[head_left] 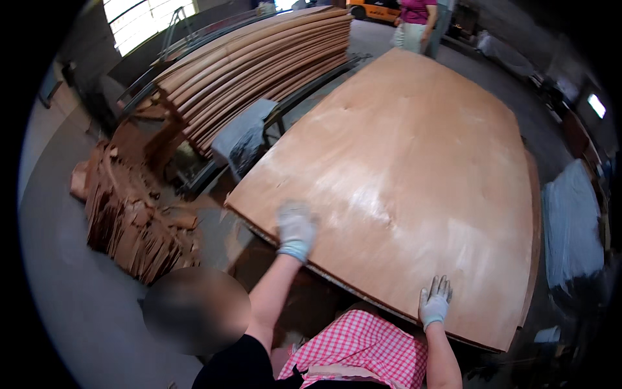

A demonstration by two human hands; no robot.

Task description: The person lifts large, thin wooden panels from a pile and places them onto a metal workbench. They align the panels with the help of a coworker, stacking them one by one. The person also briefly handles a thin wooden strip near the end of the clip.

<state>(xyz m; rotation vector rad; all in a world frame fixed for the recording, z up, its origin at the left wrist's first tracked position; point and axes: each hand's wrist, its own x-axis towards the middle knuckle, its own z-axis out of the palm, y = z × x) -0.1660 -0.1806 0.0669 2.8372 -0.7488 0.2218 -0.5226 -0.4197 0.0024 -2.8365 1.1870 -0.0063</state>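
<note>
A wide, thin sheet of light brown wood veneer [402,149] lies flat before me on top of a stack, with a few darker marks and shiny patches on it. My left hand [297,231], in a pale work glove with a light green cuff, is over the near left part of the sheet; motion smears its fingers. Near the front edge, toward the right, my right hand [435,302] rests flat on the sheet in a similar glove with darkened fingertips, its fingers stretched out and holding nothing.
A tall pile of curved veneer sheets [259,71] stands at the far left. Broken veneer scraps [129,217] heap on the floor to my left. A person [416,23] in a magenta top stands beyond the sheet. Plastic-wrapped material [573,223] lies at the right.
</note>
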